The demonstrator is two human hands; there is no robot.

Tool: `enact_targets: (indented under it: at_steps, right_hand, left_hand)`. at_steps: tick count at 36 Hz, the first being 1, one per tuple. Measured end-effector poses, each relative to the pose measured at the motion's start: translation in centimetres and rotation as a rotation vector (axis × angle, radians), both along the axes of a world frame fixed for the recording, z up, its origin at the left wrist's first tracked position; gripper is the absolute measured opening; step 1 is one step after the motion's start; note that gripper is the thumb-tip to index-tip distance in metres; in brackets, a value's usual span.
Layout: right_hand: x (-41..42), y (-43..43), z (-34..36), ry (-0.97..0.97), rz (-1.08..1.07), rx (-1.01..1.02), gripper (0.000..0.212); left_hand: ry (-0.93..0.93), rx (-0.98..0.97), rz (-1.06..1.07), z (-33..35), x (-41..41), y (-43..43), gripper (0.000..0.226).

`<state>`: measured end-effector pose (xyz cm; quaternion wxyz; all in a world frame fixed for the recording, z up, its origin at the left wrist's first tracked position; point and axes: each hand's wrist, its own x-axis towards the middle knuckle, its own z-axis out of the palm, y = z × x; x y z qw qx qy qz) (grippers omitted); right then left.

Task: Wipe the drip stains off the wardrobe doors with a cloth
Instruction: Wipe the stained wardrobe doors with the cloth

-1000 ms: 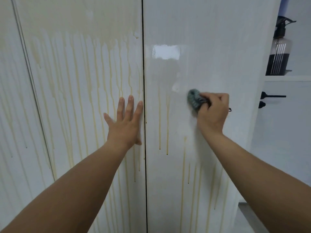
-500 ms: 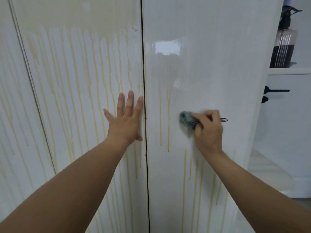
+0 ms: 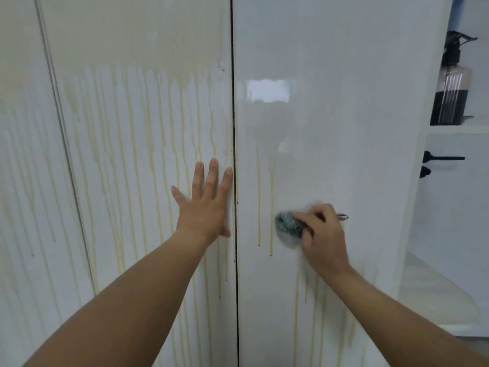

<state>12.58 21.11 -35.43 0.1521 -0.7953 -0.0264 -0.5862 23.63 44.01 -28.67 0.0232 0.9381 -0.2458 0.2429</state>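
Note:
Two glossy white wardrobe doors fill the view. The left door (image 3: 137, 144) is streaked all over with yellowish drip stains (image 3: 158, 128). My left hand (image 3: 203, 205) lies flat on it with fingers spread, just left of the gap between the doors. On the right door (image 3: 330, 115) my right hand (image 3: 322, 234) grips a bunched grey-green cloth (image 3: 287, 225) and presses it against the panel. Two thin drips (image 3: 264, 202) run down just left of the cloth. More drips show below my right hand; the upper part of this door looks clean.
A third stained panel (image 3: 23, 194) stands at the far left. Right of the wardrobe, a dark spray bottle (image 3: 451, 86) stands on a white shelf, with black hooks (image 3: 439, 162) on the wall below it. A pale surface (image 3: 434, 290) lies at the lower right.
My right hand has slid the cloth down and to the left across the right door. My left hand has stayed flat on the left door.

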Motion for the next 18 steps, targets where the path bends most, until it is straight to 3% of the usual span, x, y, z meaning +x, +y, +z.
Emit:
enact_targets:
  at_steps: [6,10,13,18]
  right_hand:
    - [1.2,1.8,16.5,-0.205,-0.07,0.252,0.034]
    - [3.0,2.3,19.7,-0.218,-0.125,0.299,0.03]
    - [4.2,2.6,17.0,-0.153,-0.102,0.181,0.017]
    - [3.5,3.5,10.1,0.126,0.002,-0.341,0.006]
  left_hand:
    - [0.019,0.008,0.008,0.2,-0.1,-0.1,0.155]
    - [0.011,0.008,0.009,0.2,-0.1,0.0,0.156]
    - [0.006,0.017,0.01,0.2,-0.1,0.0,0.156]
    - [-0.004,0.027,0.026,0.2,0.0,-0.1,0.156]
